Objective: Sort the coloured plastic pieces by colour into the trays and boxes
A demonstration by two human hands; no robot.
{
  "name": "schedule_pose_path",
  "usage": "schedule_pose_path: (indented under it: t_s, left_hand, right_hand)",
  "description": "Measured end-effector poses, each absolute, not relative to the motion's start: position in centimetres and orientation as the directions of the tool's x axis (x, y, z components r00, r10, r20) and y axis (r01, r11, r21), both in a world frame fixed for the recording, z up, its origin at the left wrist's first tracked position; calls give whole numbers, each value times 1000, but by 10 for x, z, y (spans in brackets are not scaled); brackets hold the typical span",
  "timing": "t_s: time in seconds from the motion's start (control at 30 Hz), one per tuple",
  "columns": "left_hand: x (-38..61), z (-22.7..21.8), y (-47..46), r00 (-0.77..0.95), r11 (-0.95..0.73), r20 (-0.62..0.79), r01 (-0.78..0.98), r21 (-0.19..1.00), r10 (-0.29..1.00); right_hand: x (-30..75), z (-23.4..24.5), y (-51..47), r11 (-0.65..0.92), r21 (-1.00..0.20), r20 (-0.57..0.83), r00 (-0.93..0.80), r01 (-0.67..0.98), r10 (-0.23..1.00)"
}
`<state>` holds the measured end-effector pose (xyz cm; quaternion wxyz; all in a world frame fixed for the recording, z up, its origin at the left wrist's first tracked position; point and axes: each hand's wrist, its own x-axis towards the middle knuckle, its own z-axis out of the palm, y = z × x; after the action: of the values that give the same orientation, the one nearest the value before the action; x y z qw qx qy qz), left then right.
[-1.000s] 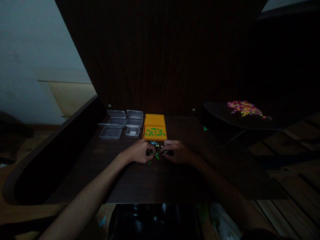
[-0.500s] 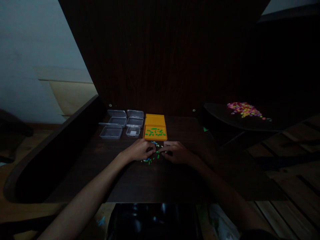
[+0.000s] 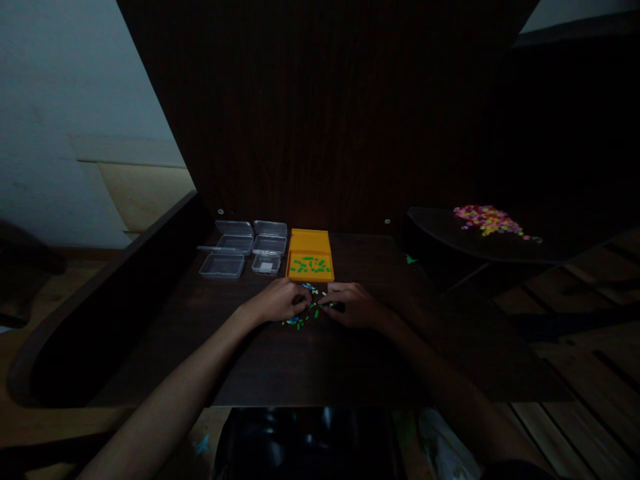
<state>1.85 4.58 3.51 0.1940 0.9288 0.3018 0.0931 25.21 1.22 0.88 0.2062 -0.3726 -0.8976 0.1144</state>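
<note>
My left hand rests low over the dark tabletop, its fingers curled and its thumb and fingertips closed together. Facing it, my right hand is also curled, with thumb and finger brought together close to the left fingertips. Between the two hands show tiny green and whitish bits; the dim light hides what each pinch holds. Around the fingers lies a loose scatter of small plastic pieces in green, blue, white and yellow. Just beyond the hands stands an open yellow box with several small green pieces inside.
Several clear lidded boxes stand open left of the yellow one, among them a front left box and a small box holding something white. A pink and yellow heap lies on the right-hand shelf. A dark panel rises behind.
The fingertips of both hands shift very slightly around the small bits between them. The boxes and scattered pieces stay in place.
</note>
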Motion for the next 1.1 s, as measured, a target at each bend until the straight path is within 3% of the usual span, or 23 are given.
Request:
schedule_pose_path:
  t_s: [0.33,0.73,0.93,1.1]
  left_hand:
    - [17,37,45,826,-754,39,494,433,563]
    - [18,33,47,793,-735,55,534,417,607]
    - [17,33,47,789,-736,62,539,409,611]
    - [18,36,46,792,-736,26,555,388,610]
  right_hand:
    - [255,12,13,667,-335,230,-629,665,743]
    - [256,13,16,667,-384,261,-618,638,742]
    - [258,18,27,612,-436,289,-541,660,790]
    - [260,24,49,522,-401,325,-416,753,849]
